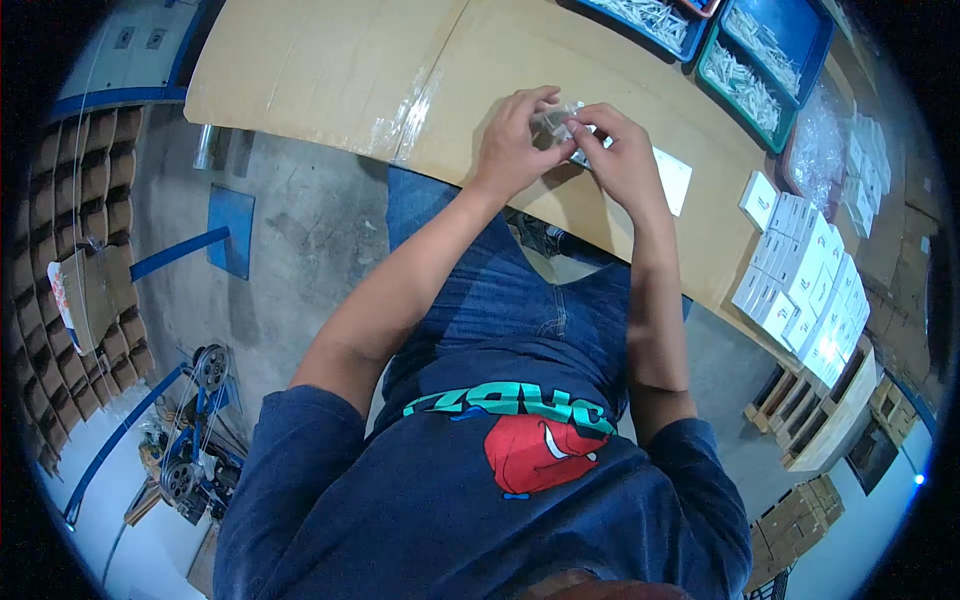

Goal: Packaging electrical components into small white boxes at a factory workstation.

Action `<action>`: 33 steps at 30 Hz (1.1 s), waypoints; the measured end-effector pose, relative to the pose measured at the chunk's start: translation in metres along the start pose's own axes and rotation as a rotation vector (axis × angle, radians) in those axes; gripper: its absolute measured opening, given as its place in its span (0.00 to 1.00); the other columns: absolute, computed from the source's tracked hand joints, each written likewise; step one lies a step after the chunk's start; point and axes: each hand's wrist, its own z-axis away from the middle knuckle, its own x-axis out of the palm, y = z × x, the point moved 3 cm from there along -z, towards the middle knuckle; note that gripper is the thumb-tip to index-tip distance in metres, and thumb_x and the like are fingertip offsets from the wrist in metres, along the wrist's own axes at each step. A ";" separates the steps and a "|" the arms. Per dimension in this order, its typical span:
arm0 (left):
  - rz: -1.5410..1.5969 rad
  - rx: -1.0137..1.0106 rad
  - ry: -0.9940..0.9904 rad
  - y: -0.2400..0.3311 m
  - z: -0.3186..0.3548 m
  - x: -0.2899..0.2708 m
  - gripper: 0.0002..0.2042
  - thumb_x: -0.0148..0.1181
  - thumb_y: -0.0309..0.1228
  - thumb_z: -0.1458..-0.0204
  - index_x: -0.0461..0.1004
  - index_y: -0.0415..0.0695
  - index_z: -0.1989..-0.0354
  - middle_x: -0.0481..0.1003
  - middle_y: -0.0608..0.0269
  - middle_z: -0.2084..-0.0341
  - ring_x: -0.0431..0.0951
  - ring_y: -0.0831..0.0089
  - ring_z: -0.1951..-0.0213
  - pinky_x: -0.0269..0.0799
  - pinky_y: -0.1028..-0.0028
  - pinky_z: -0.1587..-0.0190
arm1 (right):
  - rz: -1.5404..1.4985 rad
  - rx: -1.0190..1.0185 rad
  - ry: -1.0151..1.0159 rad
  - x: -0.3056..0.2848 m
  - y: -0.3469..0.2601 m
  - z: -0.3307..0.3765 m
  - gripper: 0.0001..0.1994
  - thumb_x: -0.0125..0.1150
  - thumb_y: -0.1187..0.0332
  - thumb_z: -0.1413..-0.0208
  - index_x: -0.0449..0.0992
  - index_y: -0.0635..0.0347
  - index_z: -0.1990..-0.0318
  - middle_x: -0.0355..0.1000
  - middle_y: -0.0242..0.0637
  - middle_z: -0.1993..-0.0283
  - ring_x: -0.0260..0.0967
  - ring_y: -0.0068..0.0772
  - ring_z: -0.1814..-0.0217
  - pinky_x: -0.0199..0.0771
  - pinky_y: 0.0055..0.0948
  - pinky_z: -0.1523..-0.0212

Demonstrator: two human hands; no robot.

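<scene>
Near the front edge of the cardboard-covered table, my two hands meet over a small clear plastic bag [549,124]. My left hand [512,143] has its thumb and fingers curled around the bag's left side. On the other side, my right hand [622,162] pinches the bag between thumb and fingertips. Whatever the bag may contain is too small and too covered by fingers to make out. A flat white box or card [673,182] lies on the table just right of my right hand, partly behind it.
Trays of small white stick-like parts stand at the far right, one with a green rim [716,88]. Beside them lies a heap of clear plastic bags [820,140]. Stacked white boxes [800,262] line the table's right end. A wooden pallet [822,415] sits below, right.
</scene>
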 end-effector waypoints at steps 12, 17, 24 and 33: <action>0.071 -0.022 -0.023 -0.008 0.001 0.005 0.22 0.74 0.28 0.53 0.80 0.42 0.48 0.81 0.56 0.59 0.82 0.62 0.57 0.79 0.66 0.54 | 0.017 0.065 0.147 -0.003 0.007 -0.001 0.12 0.67 0.64 0.39 0.82 0.60 0.51 0.84 0.40 0.61 0.77 0.29 0.72 0.76 0.31 0.69; -0.005 -0.029 -0.024 -0.004 0.000 0.004 0.22 0.75 0.27 0.51 0.80 0.40 0.46 0.80 0.58 0.62 0.81 0.67 0.60 0.77 0.70 0.54 | 0.071 0.110 0.159 -0.042 0.006 -0.009 0.13 0.68 0.65 0.38 0.82 0.63 0.51 0.83 0.36 0.60 0.70 0.20 0.71 0.73 0.25 0.66; -0.008 -0.046 -0.076 -0.006 0.003 0.005 0.21 0.74 0.26 0.49 0.78 0.38 0.46 0.79 0.59 0.60 0.80 0.71 0.60 0.76 0.72 0.56 | 0.505 0.094 0.361 -0.170 0.032 -0.064 0.10 0.64 0.58 0.40 0.84 0.47 0.56 0.83 0.37 0.60 0.82 0.44 0.59 0.79 0.42 0.58; -0.036 -0.047 -0.101 -0.001 0.000 0.014 0.21 0.74 0.25 0.49 0.78 0.38 0.47 0.79 0.59 0.61 0.80 0.72 0.61 0.76 0.73 0.56 | 0.799 0.218 0.681 -0.339 0.120 -0.140 0.10 0.59 0.64 0.40 0.84 0.47 0.55 0.82 0.42 0.55 0.80 0.52 0.50 0.79 0.47 0.52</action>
